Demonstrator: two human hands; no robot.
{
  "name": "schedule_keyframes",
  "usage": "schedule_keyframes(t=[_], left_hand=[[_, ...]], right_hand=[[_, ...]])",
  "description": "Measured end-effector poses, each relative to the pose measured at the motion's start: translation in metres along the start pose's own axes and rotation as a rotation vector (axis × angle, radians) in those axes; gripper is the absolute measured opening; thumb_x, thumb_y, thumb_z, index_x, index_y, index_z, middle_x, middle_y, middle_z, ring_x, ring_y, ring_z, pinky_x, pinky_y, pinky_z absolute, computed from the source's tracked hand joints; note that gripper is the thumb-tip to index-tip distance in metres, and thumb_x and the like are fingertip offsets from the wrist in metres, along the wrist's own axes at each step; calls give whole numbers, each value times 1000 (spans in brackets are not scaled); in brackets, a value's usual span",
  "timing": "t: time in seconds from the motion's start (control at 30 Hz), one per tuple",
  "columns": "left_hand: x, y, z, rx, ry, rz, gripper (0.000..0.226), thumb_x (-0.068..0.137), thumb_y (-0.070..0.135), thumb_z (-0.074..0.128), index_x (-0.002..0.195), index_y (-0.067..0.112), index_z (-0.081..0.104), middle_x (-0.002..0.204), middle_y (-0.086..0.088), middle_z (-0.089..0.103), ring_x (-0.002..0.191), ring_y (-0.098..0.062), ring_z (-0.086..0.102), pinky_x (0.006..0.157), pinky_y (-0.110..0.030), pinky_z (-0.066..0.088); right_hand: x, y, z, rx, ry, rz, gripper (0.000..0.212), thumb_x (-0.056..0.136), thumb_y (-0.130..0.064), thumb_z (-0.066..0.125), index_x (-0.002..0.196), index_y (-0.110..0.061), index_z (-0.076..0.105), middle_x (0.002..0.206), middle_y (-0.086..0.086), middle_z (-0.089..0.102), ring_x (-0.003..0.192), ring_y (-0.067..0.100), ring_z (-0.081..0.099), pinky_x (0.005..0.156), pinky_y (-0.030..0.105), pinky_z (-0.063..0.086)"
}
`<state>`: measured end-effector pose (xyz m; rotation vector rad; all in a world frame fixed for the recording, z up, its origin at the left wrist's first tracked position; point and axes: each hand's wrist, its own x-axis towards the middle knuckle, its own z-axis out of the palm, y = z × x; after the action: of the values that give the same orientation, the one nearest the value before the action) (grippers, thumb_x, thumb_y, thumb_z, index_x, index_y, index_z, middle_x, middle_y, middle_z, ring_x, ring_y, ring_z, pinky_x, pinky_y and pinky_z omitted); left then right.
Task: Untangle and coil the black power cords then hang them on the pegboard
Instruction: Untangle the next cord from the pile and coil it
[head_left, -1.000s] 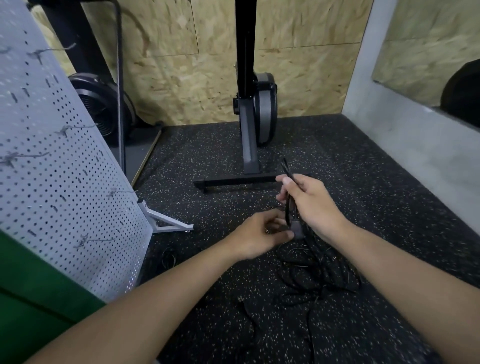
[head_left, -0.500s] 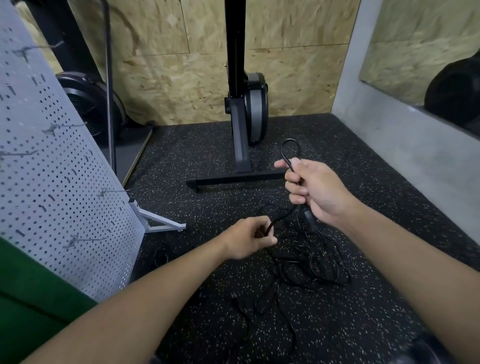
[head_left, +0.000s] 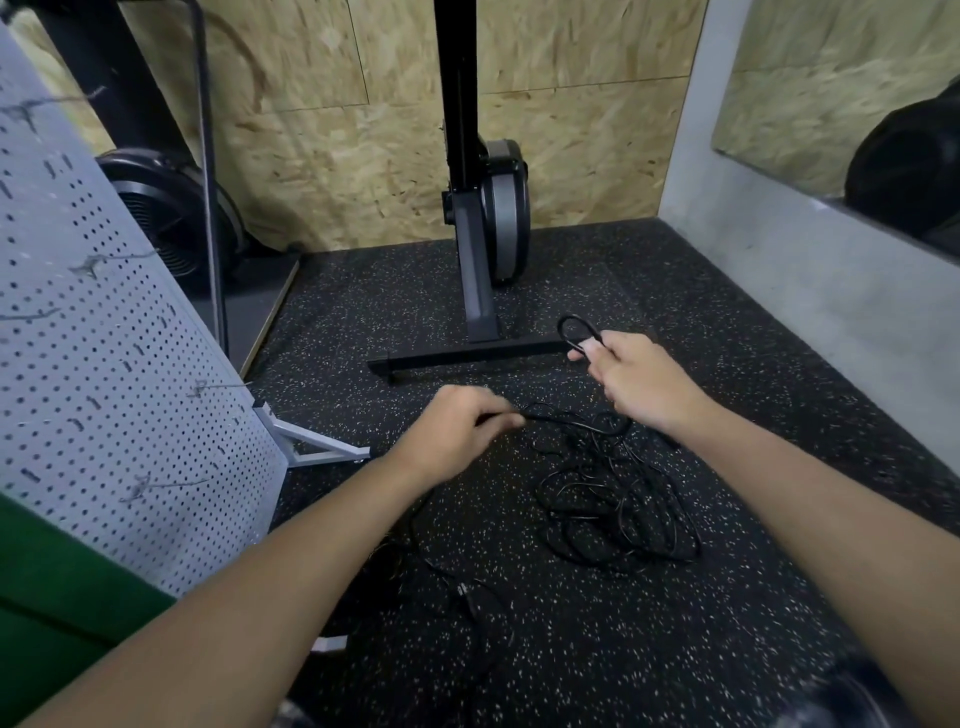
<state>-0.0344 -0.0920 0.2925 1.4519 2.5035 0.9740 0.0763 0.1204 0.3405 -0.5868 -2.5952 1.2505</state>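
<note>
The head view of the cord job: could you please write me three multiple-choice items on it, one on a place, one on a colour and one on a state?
1. Where is the pegboard?
A. to the person's left
B. to the person's right
C. flat on the floor

2. What colour are the power cords?
A. white
B. black
C. orange

3. What state is the cord pile in?
A. hung on a hook
B. neatly coiled
C. a loose tangle on the floor

Answers:
1. A, the grey perforated panel stands at the left edge, on its metal foot.
2. B, every strand on the speckled floor is black.
3. C, the loops lie crossed over one another, while the right hand holds up one small loop and the left hand pinches a strand.
</note>
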Motion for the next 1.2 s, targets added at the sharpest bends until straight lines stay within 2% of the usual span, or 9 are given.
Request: schedule_keyframes(t=[0.1,0.2,0.37,0.6,0.73,0.87,1.0,1.07,1.2], left_hand=[[7,11,-5,105,30,76,16,103,26,66,106,15,77,92,7,64,83,-8,58,75,-20,41],[10,18,-10,95,26,73,18,106,22,60,112,12,74,98,4,64,91,-12,58,80,-24,42],[9,24,-10,90,17,74,22,106,20,58,114,9,75,101,-2,68,93,-16,61,81,-25,44],[9,32,-15,53,-5,130,18,104,21,64,106,11,79,96,0,66,86,-14,60,76,-18,44],[10,33,-21,51,-18,179,15,102,22,68,106,14,81,96,0,68,89,-15,63,83,-31,49],[8,34,-21,43,127,199,11,97,25,75,100,17,81,92,4,68,84,-9,63,79,-26,51],[7,32,-22,-45,300,118,28,86,34,85,90,15,65,82,6,64,76,-10,59,70,-20,45],[6,32,-23,-93,329,60,41,82,40,88,90,17,54,79,6,60,74,-12,55,66,-24,46],[5,36,-23,-135,362,101,46,79,41,90,87,15,53,82,6,56,75,-10,49,66,-21,44]], right_hand=[[-2,-2,1,24,-84,38,19,101,-26,55,113,-33,68,72,-8,57,67,13,51,70,34,40],[-5,-4,2,28,-180,36,35,83,-23,58,116,-31,67,82,-4,64,71,15,53,72,38,43],[-5,-3,14,169,-270,-14,27,109,-17,43,117,-25,68,75,-4,49,66,13,47,64,34,47],[-6,-4,13,-21,-231,-103,29,112,-23,40,120,-31,67,98,-18,67,88,3,61,83,27,47],[-9,-5,15,-97,-275,-146,26,112,-25,40,118,-35,64,108,-18,68,101,1,61,98,35,48],[-15,-10,15,-60,-365,-107,28,114,-28,35,110,-26,63,90,-10,77,88,1,66,91,35,48],[-20,-15,23,380,-445,76,31,115,-26,35,115,-6,59,73,2,58,64,14,57,65,37,60],[-20,-15,22,471,-489,105,32,114,-27,38,119,-3,59,71,1,51,59,13,47,50,30,49],[-24,-21,12,431,-620,125,20,105,-11,49,118,0,60,68,-1,45,56,11,38,47,26,35]])
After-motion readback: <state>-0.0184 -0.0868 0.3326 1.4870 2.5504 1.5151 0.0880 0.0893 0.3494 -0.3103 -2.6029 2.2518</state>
